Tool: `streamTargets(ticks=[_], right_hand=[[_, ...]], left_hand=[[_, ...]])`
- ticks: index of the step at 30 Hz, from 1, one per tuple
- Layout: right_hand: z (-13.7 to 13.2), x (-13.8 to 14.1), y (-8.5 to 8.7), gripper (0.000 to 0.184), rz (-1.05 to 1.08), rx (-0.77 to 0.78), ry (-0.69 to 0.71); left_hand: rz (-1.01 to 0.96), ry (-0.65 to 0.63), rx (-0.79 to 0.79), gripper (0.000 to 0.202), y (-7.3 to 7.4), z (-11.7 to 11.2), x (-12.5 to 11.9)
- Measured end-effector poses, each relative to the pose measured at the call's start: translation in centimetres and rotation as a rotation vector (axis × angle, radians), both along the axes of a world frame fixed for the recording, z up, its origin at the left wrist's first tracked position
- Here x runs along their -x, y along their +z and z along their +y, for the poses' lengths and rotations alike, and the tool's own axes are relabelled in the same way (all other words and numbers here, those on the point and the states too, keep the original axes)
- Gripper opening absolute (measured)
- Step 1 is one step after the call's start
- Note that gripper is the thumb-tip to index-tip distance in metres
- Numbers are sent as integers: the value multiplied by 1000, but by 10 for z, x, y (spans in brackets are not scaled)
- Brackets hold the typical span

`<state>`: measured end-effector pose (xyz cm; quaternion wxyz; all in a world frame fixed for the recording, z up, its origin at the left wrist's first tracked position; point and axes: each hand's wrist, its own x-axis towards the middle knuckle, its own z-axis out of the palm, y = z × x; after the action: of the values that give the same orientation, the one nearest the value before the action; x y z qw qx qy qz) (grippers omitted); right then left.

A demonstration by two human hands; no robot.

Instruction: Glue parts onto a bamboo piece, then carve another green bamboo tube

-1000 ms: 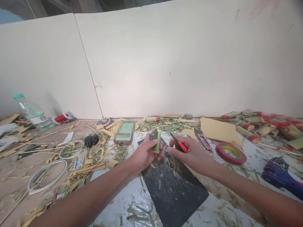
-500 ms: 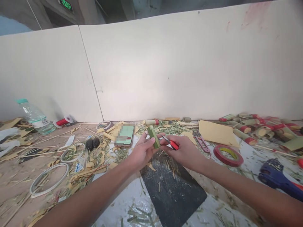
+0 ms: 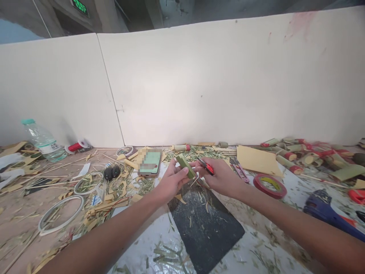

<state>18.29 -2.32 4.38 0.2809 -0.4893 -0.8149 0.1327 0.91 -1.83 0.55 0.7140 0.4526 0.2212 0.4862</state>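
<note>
A short green bamboo strip (image 3: 184,166) is pinched in my left hand (image 3: 172,180), its thumb lying across the strip. My right hand (image 3: 218,176) is closed around a red-handled craft knife (image 3: 207,166), whose dark tip points up and left. The right fingertips are close to the strip's lower end; whether they touch it I cannot tell. Beneath both hands lies a dark cutting mat (image 3: 207,228) with pale shavings on it.
A phone (image 3: 150,163), a water bottle (image 3: 44,140) and white rings (image 3: 61,215) stand or lie on the left. To the right are red tape (image 3: 269,186), a yellow card (image 3: 259,160), a blue glue gun (image 3: 325,209) and bamboo tubes (image 3: 288,155). A white board (image 3: 205,83) rises behind.
The bamboo strip has tilted further to the left at its top. My right hand has turned a little, and the knife tip has swung up, away from the strip. The view has shifted slightly right.
</note>
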Motion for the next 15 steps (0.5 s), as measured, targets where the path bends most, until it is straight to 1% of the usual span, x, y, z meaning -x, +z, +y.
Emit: streamTargets(ticks=[4, 8, 10, 11, 13, 15], right_hand=[[8, -4, 3, 19, 123, -15, -76], [17, -12, 6, 35, 184, -24, -165], [18, -14, 6, 39, 176, 7, -145], [16, -14, 5, 36, 166, 29, -114], [13, -12, 3, 26, 147, 67, -34], [10, -9, 1, 21, 135, 84, 1]], left_hand=[[26, 1, -21, 35, -2, 1, 2], [89, 64, -56, 38, 2, 0, 4], [128, 117, -103, 39, 3, -1, 4], [145, 147, -131, 39, 4, -2, 3], [174, 197, -171, 38, 4, -3, 2], [172, 226, -183, 36, 4, -4, 1]])
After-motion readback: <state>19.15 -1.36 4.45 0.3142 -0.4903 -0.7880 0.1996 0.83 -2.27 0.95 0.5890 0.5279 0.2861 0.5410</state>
